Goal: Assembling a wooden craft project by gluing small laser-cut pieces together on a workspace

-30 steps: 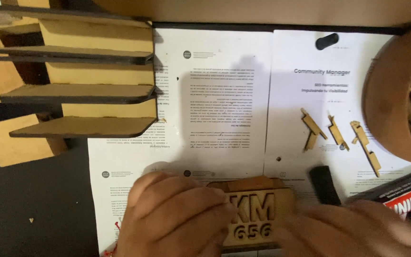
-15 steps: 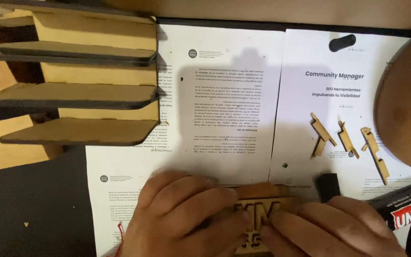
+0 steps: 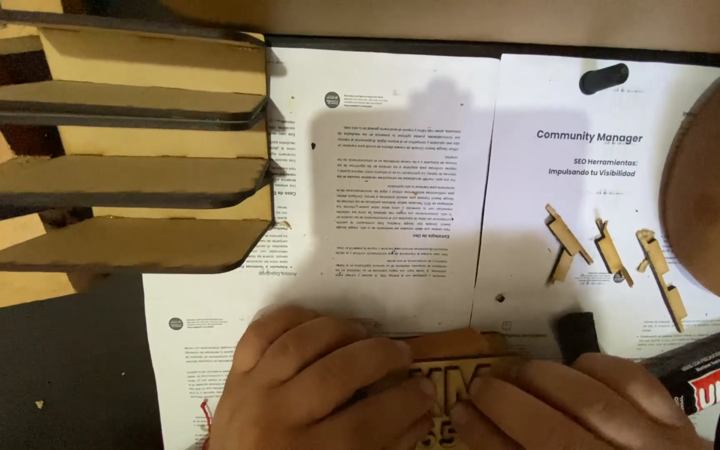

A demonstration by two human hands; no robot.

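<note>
At the bottom of the head view, my left hand (image 3: 314, 387) and my right hand (image 3: 568, 404) press down side by side on a small laser-cut wooden plaque (image 3: 452, 367) with cut-out letters. Fingers of both hands cover most of the plaque; only its top edge and part of the lettering show. It rests on printed paper sheets (image 3: 402, 192) spread over a dark table.
A wooden shelf unit (image 3: 118, 142) with several dark-edged shelves lies at the upper left. Three small wooden clips (image 3: 614, 258) lie on the right sheet. A black cap (image 3: 578, 333), a red-and-black glue box (image 3: 710, 379) and a round wooden container (image 3: 710, 183) are at the right.
Both hands and the plaque have slid lower in the view as the camera tilted. My fingers now cover more of the plaque's lettering.
</note>
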